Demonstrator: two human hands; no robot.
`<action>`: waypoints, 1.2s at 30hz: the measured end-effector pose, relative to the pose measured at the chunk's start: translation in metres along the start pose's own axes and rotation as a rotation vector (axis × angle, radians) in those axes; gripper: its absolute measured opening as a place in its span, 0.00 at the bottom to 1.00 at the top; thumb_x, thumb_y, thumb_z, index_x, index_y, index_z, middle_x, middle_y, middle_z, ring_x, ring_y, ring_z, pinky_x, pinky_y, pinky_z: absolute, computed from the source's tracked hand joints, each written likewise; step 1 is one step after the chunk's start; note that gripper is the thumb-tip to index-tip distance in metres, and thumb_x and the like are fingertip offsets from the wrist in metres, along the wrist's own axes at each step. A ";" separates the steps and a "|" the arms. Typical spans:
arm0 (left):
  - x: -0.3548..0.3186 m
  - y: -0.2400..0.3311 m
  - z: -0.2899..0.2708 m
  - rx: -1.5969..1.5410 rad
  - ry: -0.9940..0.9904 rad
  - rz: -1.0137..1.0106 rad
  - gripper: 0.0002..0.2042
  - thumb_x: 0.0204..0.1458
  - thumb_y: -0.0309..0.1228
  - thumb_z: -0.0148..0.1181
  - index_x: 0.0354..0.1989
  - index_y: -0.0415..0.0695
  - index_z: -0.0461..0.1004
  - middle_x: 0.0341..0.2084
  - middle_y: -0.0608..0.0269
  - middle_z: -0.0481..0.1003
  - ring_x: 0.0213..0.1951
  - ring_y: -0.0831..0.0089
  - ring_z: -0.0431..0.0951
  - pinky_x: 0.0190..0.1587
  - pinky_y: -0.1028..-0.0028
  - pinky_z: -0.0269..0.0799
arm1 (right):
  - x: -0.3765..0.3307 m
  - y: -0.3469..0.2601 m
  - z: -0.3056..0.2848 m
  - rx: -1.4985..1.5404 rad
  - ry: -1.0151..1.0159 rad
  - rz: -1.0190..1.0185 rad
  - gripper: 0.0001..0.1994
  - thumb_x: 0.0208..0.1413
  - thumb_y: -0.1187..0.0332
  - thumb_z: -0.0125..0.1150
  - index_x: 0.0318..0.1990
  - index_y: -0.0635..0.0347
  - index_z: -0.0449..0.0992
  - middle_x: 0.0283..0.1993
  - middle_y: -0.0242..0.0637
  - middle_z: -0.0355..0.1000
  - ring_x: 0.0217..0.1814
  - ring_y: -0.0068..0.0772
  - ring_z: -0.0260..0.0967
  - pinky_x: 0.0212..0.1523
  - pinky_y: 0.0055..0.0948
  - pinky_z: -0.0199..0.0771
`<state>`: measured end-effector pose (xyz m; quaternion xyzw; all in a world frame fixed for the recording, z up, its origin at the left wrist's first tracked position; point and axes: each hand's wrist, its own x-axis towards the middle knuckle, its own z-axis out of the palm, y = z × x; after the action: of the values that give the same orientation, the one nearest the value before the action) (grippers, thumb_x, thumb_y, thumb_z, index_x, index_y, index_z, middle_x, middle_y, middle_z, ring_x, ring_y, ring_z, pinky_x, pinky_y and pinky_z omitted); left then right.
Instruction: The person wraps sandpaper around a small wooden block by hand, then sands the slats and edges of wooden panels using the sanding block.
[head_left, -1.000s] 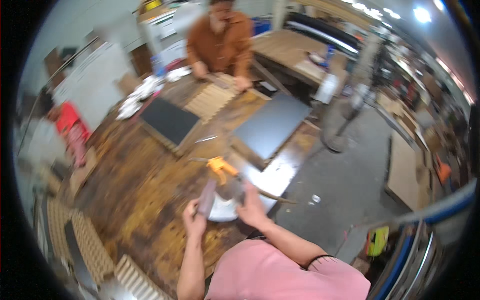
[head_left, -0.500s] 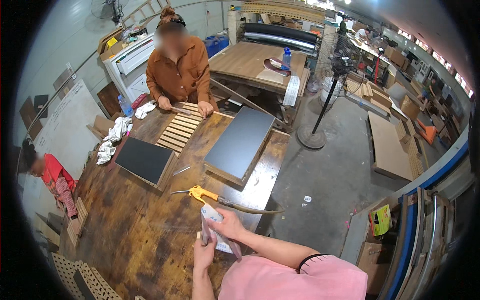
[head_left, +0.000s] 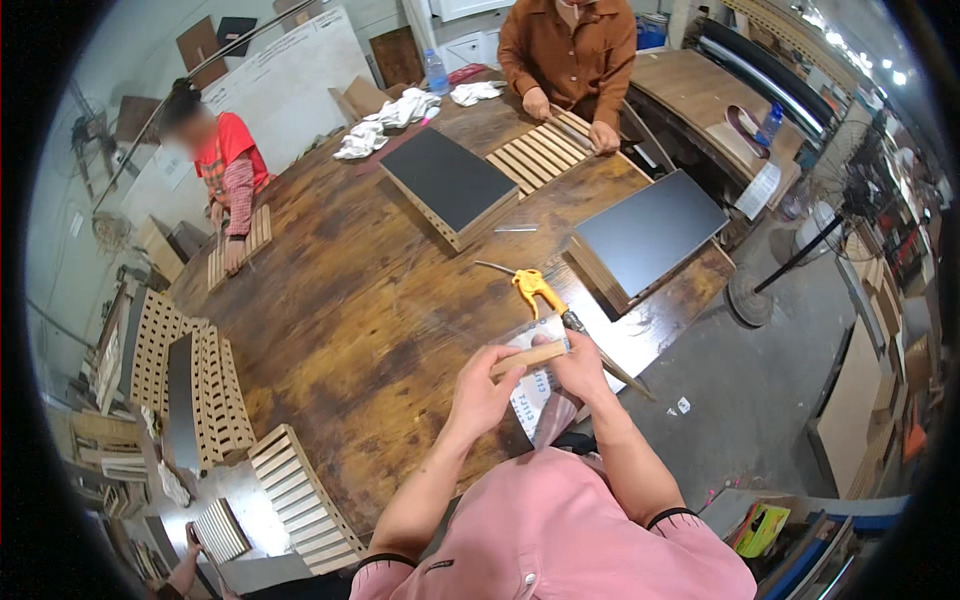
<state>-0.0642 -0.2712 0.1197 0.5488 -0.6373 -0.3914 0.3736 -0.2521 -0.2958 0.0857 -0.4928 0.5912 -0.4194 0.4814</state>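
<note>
Wooden strip in left hand, across white sheet at right hand.

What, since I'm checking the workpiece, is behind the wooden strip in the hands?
Behind the wooden strip is a printed white sheet, visible above and below it; the tabletop lies beyond. The stretch directly behind the strip is covered, so contact cannot be told.

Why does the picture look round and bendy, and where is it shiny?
In the head view, the fisheye lens bends edges near the dark rim; also in the head view, white glare shines on the wooden table beside the blue-grey panel; the held wooden stick looks fairly clear.
</note>
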 end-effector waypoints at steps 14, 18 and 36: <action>-0.001 0.010 -0.019 0.291 0.119 0.134 0.15 0.50 0.34 0.76 0.47 0.46 0.86 0.46 0.55 0.78 0.54 0.62 0.73 0.62 0.67 0.66 | -0.012 0.003 0.000 0.320 -0.321 0.064 0.14 0.72 0.63 0.58 0.53 0.63 0.82 0.46 0.28 0.81 0.45 0.17 0.74 0.47 0.25 0.75; 0.004 0.016 -0.023 0.474 0.301 0.423 0.15 0.51 0.30 0.76 0.48 0.45 0.86 0.49 0.54 0.77 0.52 0.62 0.76 0.59 0.67 0.70 | -0.017 -0.014 -0.002 0.288 -0.361 0.013 0.15 0.71 0.61 0.59 0.53 0.61 0.84 0.47 0.29 0.81 0.45 0.17 0.74 0.48 0.24 0.75; -0.008 -0.014 -0.022 -0.170 0.088 0.090 0.17 0.56 0.22 0.70 0.54 0.40 0.82 0.46 0.57 0.80 0.49 0.68 0.81 0.51 0.70 0.79 | -0.020 -0.026 0.004 0.272 -0.284 -0.059 0.12 0.69 0.66 0.63 0.50 0.66 0.84 0.39 0.29 0.82 0.39 0.16 0.75 0.41 0.23 0.76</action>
<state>-0.0371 -0.2661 0.1157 0.5026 -0.6088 -0.4022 0.4637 -0.2426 -0.2804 0.1133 -0.4947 0.4406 -0.4355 0.6095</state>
